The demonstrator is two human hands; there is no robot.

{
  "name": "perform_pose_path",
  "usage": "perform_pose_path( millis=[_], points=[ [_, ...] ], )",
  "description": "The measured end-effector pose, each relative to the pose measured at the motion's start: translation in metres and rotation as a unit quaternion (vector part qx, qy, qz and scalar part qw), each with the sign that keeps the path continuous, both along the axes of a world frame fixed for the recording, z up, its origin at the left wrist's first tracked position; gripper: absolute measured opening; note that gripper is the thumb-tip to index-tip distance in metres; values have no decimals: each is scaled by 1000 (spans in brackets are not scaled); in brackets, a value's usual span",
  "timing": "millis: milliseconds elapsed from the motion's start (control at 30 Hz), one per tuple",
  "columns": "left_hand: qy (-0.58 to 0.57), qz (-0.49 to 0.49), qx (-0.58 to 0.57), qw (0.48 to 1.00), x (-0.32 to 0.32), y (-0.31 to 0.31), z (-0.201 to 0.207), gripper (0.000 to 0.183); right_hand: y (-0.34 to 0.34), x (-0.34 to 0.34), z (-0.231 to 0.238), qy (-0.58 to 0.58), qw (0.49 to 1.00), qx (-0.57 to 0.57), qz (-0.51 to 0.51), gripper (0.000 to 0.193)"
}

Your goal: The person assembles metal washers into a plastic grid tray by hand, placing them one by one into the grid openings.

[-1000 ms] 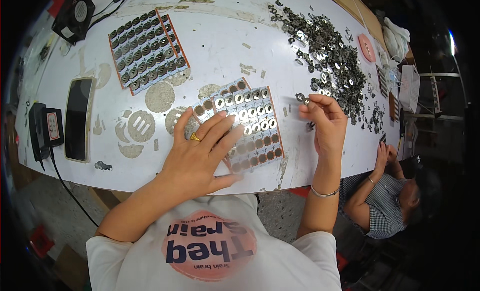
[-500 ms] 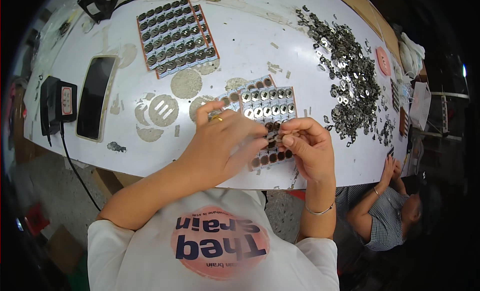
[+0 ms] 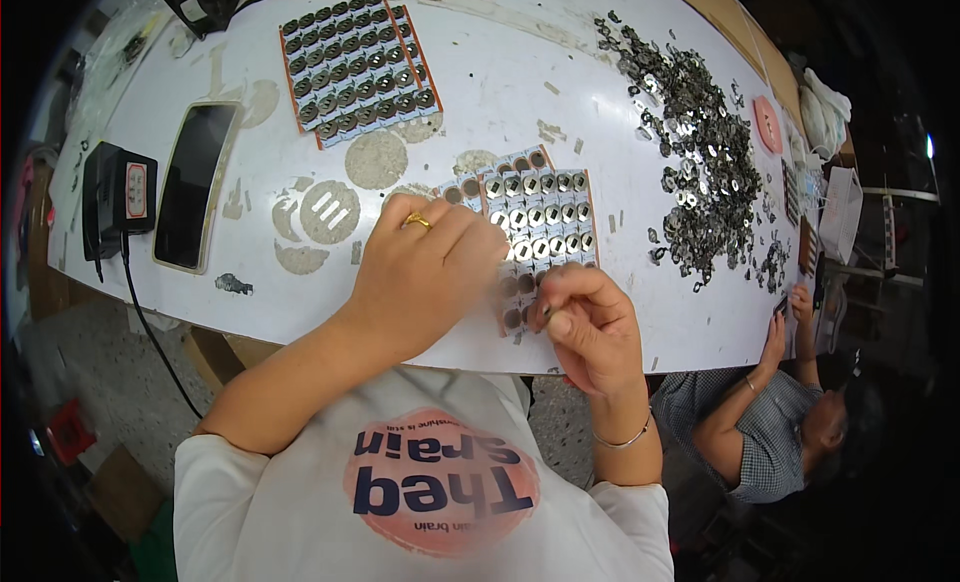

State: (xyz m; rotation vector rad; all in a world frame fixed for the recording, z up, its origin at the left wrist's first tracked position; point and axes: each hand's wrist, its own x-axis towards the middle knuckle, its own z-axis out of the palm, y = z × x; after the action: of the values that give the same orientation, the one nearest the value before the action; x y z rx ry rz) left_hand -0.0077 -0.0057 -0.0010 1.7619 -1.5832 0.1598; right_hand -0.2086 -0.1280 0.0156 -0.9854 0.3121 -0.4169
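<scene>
A card [image 3: 594, 222] printed in light blue with red edges lies in front of me. Shiny metal pieces [image 3: 540, 218] sit on its far rows, while round dark spots [image 3: 526, 283] show on the nearer ones. My left hand [image 3: 430, 262], with a ring, hovers over the card's left edge. Its fingers are curled and smeared by motion, so I cannot tell what they hold. At the card's near right part, my right hand [image 3: 595, 332] pinches a small dark metal piece [image 3: 546, 312] between thumb and forefinger. Another card [image 3: 456, 194] sticks out from beneath the first.
Filled cards [image 3: 360, 67] lie stacked at the far left. A heap of loose metal pieces [image 3: 700, 152] spreads over the right side. A phone [image 3: 197, 187] and black power adapter [image 3: 120, 197] lie left, a pink object [image 3: 767, 125] far right. Another person [image 3: 765, 422] sits at the right.
My right hand has drawn back toward me, uncovering the card's third row, which now shows shiny pieces. My left hand's fingers have curled in. The other person's hands have moved apart.
</scene>
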Motion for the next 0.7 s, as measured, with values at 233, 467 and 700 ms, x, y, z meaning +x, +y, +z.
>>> perform_pose_path(
  millis=[233, 467, 700],
  points=[
    [42, -99, 35, 994, -8, 15, -14, 18, -10, 1, 4, 80, 996, -36, -36, 20],
    [6, -125, 46, 991, -11, 16, -17, 17, -24, 0, 7, 298, 936, -190, -2, 15],
    [32, -130, 59, 989, -9, 16, -17, 16, -20, 7, 11, 309, 906, -290, 19, 8]
  ],
)
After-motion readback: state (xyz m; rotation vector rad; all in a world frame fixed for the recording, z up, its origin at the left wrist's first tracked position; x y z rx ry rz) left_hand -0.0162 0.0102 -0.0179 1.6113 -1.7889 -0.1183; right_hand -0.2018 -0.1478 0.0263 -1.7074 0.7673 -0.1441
